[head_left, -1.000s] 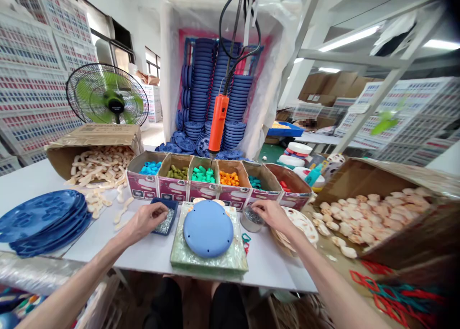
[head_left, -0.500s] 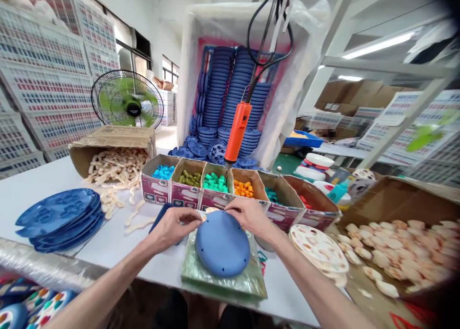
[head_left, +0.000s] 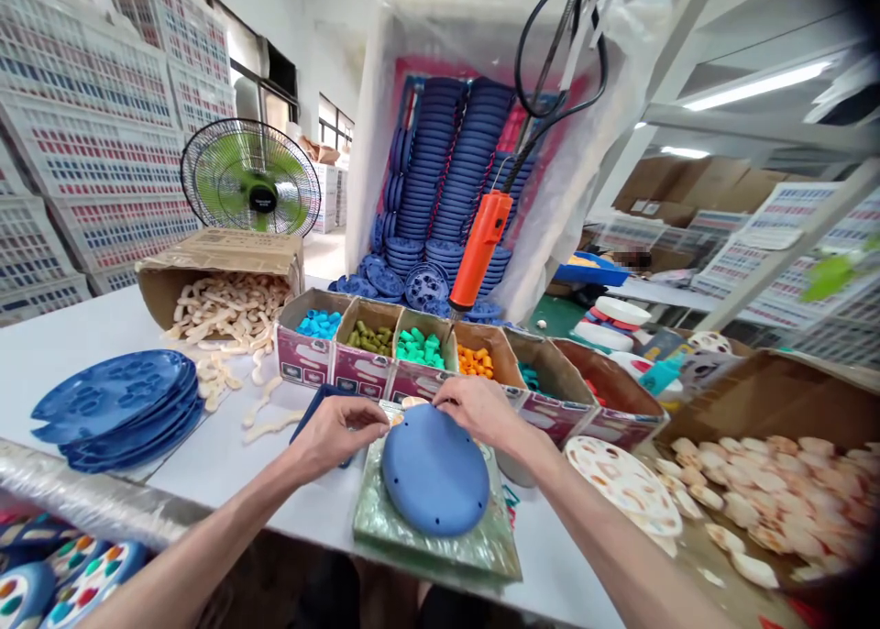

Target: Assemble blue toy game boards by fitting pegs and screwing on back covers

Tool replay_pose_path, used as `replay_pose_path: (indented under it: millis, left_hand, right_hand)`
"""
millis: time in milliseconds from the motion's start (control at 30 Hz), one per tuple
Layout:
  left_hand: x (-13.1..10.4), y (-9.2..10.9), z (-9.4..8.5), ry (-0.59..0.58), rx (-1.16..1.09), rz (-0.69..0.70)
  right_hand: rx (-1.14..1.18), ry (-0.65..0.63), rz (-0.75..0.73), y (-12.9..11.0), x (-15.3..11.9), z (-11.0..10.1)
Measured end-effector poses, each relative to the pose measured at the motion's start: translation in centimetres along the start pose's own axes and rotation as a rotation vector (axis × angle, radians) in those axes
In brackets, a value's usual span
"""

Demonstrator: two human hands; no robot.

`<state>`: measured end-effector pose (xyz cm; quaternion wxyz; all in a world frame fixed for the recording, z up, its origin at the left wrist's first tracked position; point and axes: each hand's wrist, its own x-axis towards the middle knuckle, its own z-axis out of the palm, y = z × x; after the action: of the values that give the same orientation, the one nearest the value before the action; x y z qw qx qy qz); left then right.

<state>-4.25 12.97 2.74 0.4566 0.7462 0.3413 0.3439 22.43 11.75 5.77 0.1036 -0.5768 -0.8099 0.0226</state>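
A round blue plastic disc [head_left: 434, 469] with small holes lies on a greenish square block [head_left: 481, 546] at the table's near edge. My left hand [head_left: 338, 432] sits at the disc's far left rim, fingers pinched together on something too small to make out. My right hand [head_left: 478, 409] rests on the disc's far edge, fingertips curled down onto it. Just beyond the hands stands a row of cardboard bins [head_left: 357, 369] with coloured plastic pieces. An orange electric screwdriver [head_left: 479, 248] hangs on a cable above the bins.
A stack of blue trays [head_left: 114, 404] lies at left, near an open carton of cream pieces [head_left: 224, 303] and a green fan [head_left: 251, 189]. At right are a cream round plate [head_left: 622, 482] and a large box of cream pieces [head_left: 770, 482]. Stacked blue discs [head_left: 440, 189] fill the back.
Both hands left the small containers at either side and came together at the blue disc's far edge. The view shifted, so everything slid rightward in the picture.
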Motion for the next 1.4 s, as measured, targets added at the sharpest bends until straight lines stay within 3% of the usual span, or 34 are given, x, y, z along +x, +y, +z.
replay_pose_path:
  millis: [267,500,1000,1267,1400]
  left_hand:
    - [0.4,-0.6,0.4,-0.001,-0.035,-0.022]
    - [2.1,-1.0,1.4,-0.025,-0.022,-0.008]
    - [4.0,-1.1,2.4,-0.029,0.163,-0.027]
    - [4.4,-0.2,2.8,-0.036,0.165,-0.117]
    - [4.6,0.0,2.7,-0.016,0.146,-0.193]
  right_hand:
    - [0.065,0.051,-0.022,0.5,-1.3,0.9]
    - [0.183,0.125,-0.003,0.8,-2.9,1.3]
    - [0.362,0.263,0.154,2.7,-10.3,1.3]
    - [0.306,0.276,0.194,4.8,-12.3,0.2]
    - [0.054,0.126,0.232,6.0,-12.3,-0.9]
